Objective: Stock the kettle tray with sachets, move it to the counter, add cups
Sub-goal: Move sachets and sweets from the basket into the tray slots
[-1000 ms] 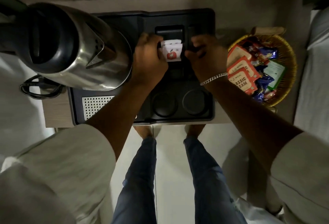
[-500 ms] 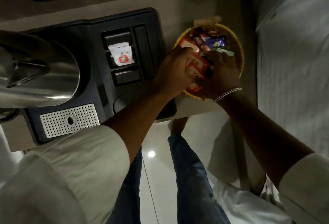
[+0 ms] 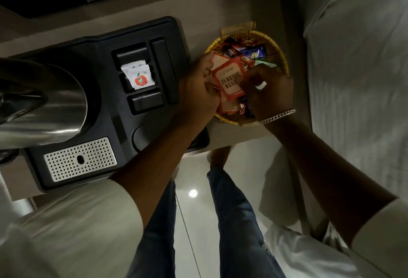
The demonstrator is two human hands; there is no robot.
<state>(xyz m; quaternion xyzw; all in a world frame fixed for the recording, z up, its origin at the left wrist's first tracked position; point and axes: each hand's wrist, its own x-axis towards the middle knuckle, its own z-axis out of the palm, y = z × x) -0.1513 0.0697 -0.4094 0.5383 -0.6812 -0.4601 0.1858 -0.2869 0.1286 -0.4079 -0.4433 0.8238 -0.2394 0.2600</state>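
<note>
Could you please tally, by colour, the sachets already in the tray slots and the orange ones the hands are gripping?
White sachets with a red apple, in the middle slot of the tray: 2
Orange tea sachets gripped by the left hand and right hand over the basket: at least 2
Total: at least 4
</note>
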